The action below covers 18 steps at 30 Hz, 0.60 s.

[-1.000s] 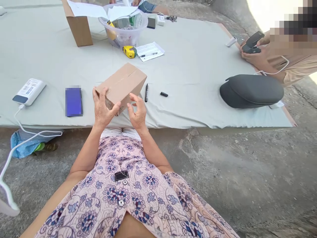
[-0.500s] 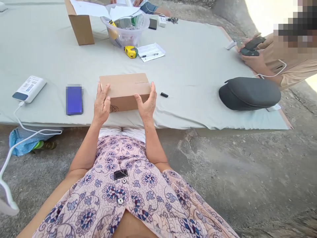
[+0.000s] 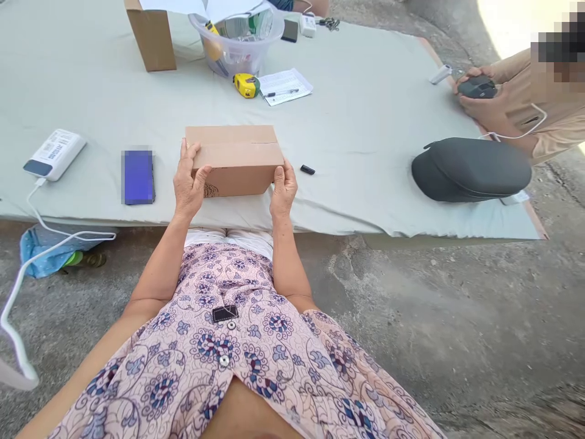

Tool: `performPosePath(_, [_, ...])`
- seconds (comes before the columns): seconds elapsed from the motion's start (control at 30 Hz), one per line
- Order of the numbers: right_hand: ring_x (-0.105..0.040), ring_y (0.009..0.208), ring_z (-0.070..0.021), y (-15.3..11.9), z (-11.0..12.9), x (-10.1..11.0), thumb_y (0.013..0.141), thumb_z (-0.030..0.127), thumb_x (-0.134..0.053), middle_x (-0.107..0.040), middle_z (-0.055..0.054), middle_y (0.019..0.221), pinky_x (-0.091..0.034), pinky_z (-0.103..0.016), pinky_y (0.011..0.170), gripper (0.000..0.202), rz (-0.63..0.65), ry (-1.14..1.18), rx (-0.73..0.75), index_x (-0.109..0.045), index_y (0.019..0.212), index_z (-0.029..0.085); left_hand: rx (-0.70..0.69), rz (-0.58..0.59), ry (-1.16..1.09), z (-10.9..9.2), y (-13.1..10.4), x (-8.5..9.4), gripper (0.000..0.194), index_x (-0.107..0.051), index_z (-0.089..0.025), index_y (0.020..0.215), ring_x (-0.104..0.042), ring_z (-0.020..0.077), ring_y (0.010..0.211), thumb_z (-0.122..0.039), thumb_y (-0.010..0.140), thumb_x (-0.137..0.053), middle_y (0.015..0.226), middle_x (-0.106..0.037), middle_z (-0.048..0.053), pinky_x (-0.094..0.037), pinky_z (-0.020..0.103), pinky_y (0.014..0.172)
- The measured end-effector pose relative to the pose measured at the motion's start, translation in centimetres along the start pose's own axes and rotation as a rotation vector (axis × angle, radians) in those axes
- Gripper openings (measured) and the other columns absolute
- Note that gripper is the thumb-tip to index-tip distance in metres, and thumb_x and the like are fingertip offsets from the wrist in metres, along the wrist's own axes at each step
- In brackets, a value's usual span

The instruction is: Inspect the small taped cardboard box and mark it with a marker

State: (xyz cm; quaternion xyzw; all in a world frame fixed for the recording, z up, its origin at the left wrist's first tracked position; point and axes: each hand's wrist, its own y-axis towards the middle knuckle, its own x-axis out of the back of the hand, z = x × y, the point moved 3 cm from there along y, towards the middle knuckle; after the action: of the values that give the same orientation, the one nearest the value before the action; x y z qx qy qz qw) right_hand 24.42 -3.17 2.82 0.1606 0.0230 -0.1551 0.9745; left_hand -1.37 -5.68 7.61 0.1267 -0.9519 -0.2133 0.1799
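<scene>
A closed brown cardboard box (image 3: 235, 149) is on the cloth-covered table right in front of me, with a dark scribbled mark low on its near side. My left hand (image 3: 188, 183) grips its left end, thumb on the near face and fingers along the left edge. At the right end, my right hand (image 3: 283, 188) is closed on the near corner, thumb on the front face. A small black pen cap (image 3: 308, 169) lies just right of the box. To the left is a phone (image 3: 138, 177) with a blurred blue screen.
A white power bank (image 3: 55, 153) with a cable lies at left. Farther back are an open carton (image 3: 158, 42), a plastic basin (image 3: 237, 55), a yellow tape measure (image 3: 247, 85) and a paper with a pen (image 3: 287, 86). A black case (image 3: 473, 169) sits at right, near another person holding a dark object.
My right hand has moved down and outward from the box's top edge to its near right corner. My left thumb now presses the front face. The other person's hands have closed up their dark object.
</scene>
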Motion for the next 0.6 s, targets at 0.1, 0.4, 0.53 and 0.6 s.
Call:
performPosePath(0.1, [-0.063, 0.137, -0.0254, -0.7, -1.6, -0.1, 0.085, 0.074, -0.062, -0.072, -0.008, 0.138, -0.047, -0.048, 0.123, 0.067, -0.014, 0.024, -0.094, -0.072, 0.127, 0.022, 0.0, -0.043, -0.002, 0.2, 0.1, 0.3, 0.08, -0.06, -0.027, 0.145, -0.035, 0.0314, 0.161, -0.082, 0.087, -0.055, 0.171, -0.039, 0.015, -0.032, 0.045, 0.131])
performPosePath(0.4, [-0.066, 0.129, -0.026, -0.7, -0.5, -0.4, 0.091, 0.068, -0.055, -0.073, -0.008, 0.13, -0.053, -0.049, 0.116, 0.056, 0.002, -0.038, 0.037, -0.071, 0.122, 0.025, 0.015, -0.2, -0.066, 1.6, 0.3, 2.1, 0.085, -0.064, -0.027, 0.139, -0.047, 0.031, 0.154, -0.09, 0.083, -0.051, 0.155, -0.058, 0.011, -0.039, 0.046, 0.127])
performPosePath(0.53, [-0.052, 0.148, -0.0309, -0.6, 1.5, 0.2, 0.098, 0.069, -0.041, -0.064, -0.008, 0.143, -0.042, -0.061, 0.125, 0.062, -0.011, -0.155, 0.126, -0.063, 0.139, 0.029, 0.154, -0.189, -0.171, 1.3, -0.1, 1.9, 0.087, -0.062, -0.03, 0.142, -0.059, 0.0304, 0.142, -0.092, 0.082, -0.048, 0.149, -0.063, 0.009, -0.054, 0.044, 0.114])
performPosePath(0.6, [-0.044, 0.155, -0.0316, -0.6, 2.6, 0.3, 0.101, 0.068, -0.033, -0.057, -0.008, 0.152, -0.037, -0.064, 0.128, 0.065, 0.011, -0.202, 0.153, -0.055, 0.149, 0.031, 0.241, -0.187, -0.243, 0.9, -0.3, 1.7, 0.087, -0.063, -0.029, 0.14, -0.063, 0.0302, 0.136, -0.091, 0.081, -0.051, 0.146, -0.065, 0.01, -0.06, 0.041, 0.104])
